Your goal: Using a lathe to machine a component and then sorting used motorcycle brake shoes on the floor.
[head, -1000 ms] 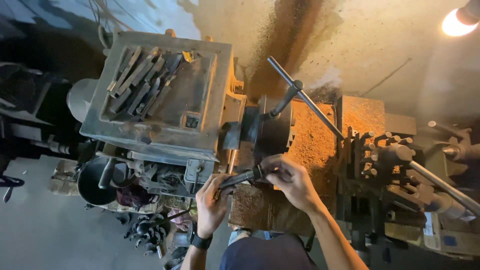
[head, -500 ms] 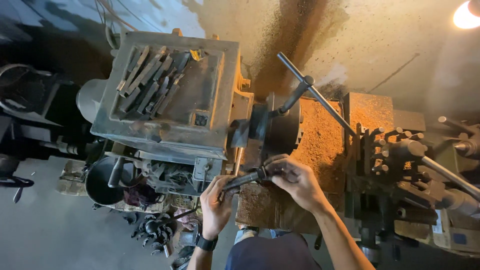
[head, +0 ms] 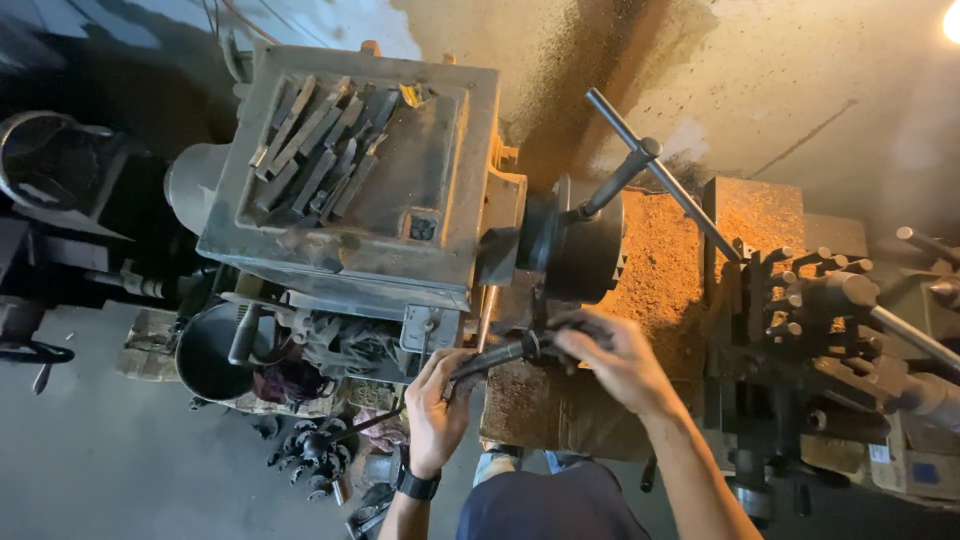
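Note:
I look down on an old lathe. My left hand [head: 438, 405] grips the near end of a dark metal bar tool [head: 495, 356] that lies across the front of the machine. My right hand [head: 612, 357] closes over the bar's other end, just below the round chuck [head: 585, 240]. A T-handled chuck key [head: 640, 160] sticks up out of the chuck. What the right-hand fingers cover is hidden.
The grey headstock [head: 400, 190] carries several flat metal bars [head: 315, 150] on top. Rusty chips [head: 665, 270] cover the bed. The tool post with bolts [head: 800, 290] stands to the right. A black bucket [head: 205, 350] and gears [head: 310, 450] sit on the floor at left.
The view has shifted slightly, with the machine now lower and further right in frame. Both hands stay on the bar tool below the chuck, in much the same grip.

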